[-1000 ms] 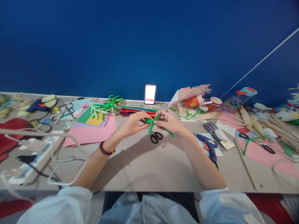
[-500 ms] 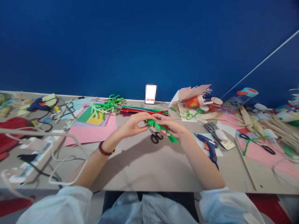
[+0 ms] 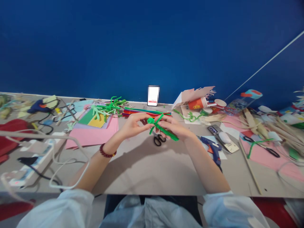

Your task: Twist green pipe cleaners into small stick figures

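Observation:
Between my hands, above the table, is a green pipe cleaner figure [image 3: 166, 130] with a round coiled end, two short arms crossing near it and a long stem slanting down to the right. My left hand [image 3: 136, 124] pinches it by the coiled end. Fingers of my right hand [image 3: 175, 126] close around the stem from behind. Black-handled scissors [image 3: 158, 140] lie on the table just below, their blades partly hidden by my hands. Behind my fingers lies a bundle of coloured pipe cleaners [image 3: 144, 112].
A phone [image 3: 153, 95] stands against the blue wall. Left are pink paper [image 3: 95, 136], green pipe cleaner pieces [image 3: 111, 107] and a white power strip [image 3: 42, 158] with looping cables. A blue glue gun [image 3: 212, 148], paper cups [image 3: 197, 103] and a wooden stick [image 3: 250, 167] lie right.
The green pipe cleaner figure has turned in my hands, so its coiled end, crossing arms and stem now show more plainly. Both hands stay in nearly the same place.

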Action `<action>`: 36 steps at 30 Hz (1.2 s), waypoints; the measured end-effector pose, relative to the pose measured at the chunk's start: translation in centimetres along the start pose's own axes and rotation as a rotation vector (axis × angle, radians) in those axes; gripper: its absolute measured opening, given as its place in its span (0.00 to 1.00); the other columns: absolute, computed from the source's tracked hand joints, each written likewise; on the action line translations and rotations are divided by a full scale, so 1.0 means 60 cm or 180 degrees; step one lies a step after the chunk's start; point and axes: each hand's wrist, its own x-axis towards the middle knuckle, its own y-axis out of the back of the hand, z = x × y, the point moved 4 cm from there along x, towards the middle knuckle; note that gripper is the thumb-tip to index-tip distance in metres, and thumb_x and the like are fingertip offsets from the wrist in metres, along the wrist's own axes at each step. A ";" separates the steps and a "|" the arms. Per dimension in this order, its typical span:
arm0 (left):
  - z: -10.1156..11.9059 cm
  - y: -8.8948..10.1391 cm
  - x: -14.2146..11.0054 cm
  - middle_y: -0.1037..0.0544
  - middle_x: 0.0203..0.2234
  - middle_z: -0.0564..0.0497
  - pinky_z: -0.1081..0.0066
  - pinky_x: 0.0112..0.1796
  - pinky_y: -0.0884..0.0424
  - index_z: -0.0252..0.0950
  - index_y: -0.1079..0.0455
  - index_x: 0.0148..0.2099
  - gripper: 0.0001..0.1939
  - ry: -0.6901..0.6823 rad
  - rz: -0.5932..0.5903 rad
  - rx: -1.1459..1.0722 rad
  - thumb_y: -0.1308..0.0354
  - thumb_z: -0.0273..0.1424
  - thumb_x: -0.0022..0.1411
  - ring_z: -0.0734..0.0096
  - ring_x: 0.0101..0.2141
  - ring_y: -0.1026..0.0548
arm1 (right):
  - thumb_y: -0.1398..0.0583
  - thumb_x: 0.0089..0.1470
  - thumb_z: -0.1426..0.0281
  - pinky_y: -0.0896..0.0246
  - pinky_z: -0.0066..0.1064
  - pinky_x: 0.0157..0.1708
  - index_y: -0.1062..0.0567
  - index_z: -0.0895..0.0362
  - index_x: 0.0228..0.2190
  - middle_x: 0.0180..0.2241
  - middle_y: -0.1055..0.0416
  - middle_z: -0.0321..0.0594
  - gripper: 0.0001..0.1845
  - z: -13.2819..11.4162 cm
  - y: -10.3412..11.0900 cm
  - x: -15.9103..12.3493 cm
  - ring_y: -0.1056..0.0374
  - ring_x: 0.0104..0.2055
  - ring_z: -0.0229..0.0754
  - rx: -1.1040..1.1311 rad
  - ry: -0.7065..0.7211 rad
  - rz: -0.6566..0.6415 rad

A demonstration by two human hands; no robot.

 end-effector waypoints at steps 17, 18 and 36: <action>-0.004 0.000 -0.002 0.22 0.39 0.45 0.76 0.33 0.26 0.35 0.27 0.46 0.12 -0.0556 0.0066 0.0083 0.42 0.26 0.59 0.72 0.38 0.25 | 0.36 0.48 0.55 0.48 0.20 0.10 0.31 0.57 0.28 0.19 0.32 0.31 0.18 -0.017 -0.006 -0.017 0.41 0.14 0.29 -0.0489 -0.0064 0.0518; -0.005 0.000 -0.002 0.22 0.39 0.45 0.76 0.33 0.26 0.35 0.26 0.46 0.12 -0.0552 0.0097 0.0122 0.42 0.26 0.59 0.72 0.37 0.25 | 0.37 0.48 0.56 0.48 0.20 0.10 0.31 0.57 0.28 0.19 0.33 0.31 0.17 -0.016 -0.006 -0.017 0.41 0.14 0.29 -0.0505 -0.0069 0.0546; -0.006 0.006 0.000 0.20 0.38 0.45 0.75 0.32 0.26 0.35 0.26 0.45 0.11 -0.0488 0.0105 0.0212 0.40 0.32 0.60 0.70 0.35 0.23 | 0.41 0.52 0.67 0.43 0.26 0.27 0.28 0.57 0.29 0.27 0.28 0.36 0.05 -0.039 -0.016 -0.032 0.36 0.25 0.34 -0.2207 0.1299 0.1379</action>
